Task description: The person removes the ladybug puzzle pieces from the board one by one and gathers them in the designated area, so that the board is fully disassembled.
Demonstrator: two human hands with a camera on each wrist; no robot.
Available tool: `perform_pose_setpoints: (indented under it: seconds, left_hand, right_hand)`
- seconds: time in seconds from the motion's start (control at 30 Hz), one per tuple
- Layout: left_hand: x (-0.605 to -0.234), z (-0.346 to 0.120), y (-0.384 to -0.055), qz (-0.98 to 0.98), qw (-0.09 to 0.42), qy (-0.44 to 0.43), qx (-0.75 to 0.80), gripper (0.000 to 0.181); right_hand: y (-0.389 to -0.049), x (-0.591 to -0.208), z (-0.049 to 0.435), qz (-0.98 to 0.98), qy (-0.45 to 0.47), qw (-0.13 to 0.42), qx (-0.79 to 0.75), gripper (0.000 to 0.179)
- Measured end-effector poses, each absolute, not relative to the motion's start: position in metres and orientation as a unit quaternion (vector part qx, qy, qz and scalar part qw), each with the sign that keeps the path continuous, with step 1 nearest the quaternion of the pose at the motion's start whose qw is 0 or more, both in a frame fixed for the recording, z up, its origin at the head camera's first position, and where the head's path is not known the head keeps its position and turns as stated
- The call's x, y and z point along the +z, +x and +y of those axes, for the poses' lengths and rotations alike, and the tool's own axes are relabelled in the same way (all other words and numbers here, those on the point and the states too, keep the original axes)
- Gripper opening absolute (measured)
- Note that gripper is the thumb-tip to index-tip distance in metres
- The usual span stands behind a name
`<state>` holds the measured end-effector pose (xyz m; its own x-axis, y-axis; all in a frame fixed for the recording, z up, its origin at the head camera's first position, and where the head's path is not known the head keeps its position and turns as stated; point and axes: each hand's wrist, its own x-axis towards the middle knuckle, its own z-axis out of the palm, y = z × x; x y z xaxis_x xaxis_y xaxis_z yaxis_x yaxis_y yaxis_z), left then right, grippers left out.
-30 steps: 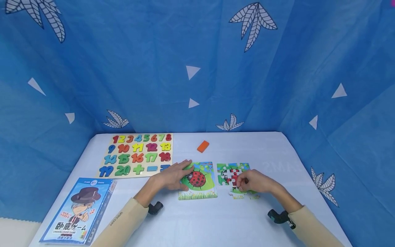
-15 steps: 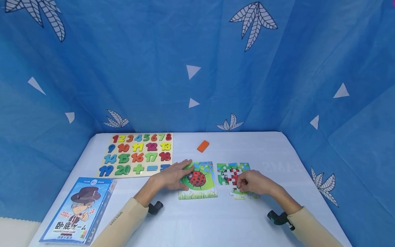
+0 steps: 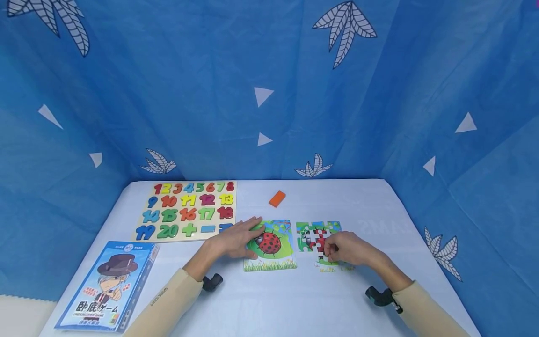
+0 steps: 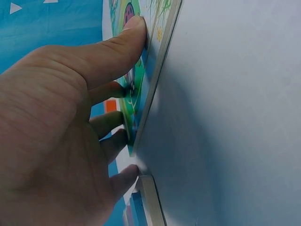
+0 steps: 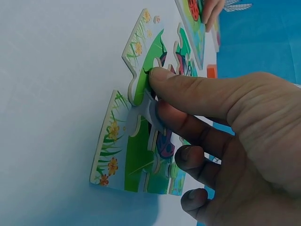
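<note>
My left hand [image 3: 237, 239] lies with fingers spread on the left side of a square ladybug picture board [image 3: 275, 260]. In the left wrist view, the thumb [image 4: 127, 44] and fingers touch its face near the edge. To the right lies a partly joined ladybug jigsaw puzzle [image 3: 304, 230] with gaps among its pieces. My right hand [image 3: 353, 248] is over its right side, with thumb and forefinger pinching a green puzzle piece with flowers [image 5: 141, 61]. Beside that piece, a flowered corner section [image 5: 110, 141] sits apart by a narrow gap. The hand hides some pieces in the head view.
A wooden number board [image 3: 168, 238] with coloured numerals is at the back left, close to my left hand. A blue game box [image 3: 109, 290] lies at the front left. An orange block [image 3: 277, 199] rests behind the picture board. Blue cloth [image 3: 269, 70] surrounds the white table.
The pinched puzzle piece at the puzzle's lower edge has slid slightly to the right, narrowing the gap there. My left hand stays on the picture board.
</note>
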<state>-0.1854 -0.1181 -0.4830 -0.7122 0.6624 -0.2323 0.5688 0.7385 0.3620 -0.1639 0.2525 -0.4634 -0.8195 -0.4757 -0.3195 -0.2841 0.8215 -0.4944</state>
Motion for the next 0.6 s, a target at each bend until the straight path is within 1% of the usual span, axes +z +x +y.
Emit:
perform_pose_setpoints:
  seconds: [0.6]
  left_hand:
    - [-0.4838, -0.1224, -0.1862, 0.908, 0.189, 0.348, 0.139, 0.087]
  right_hand:
    - [-0.1628, -0.4617, 0.2491, 0.933, -0.192, 0.217, -0.213, 0.018]
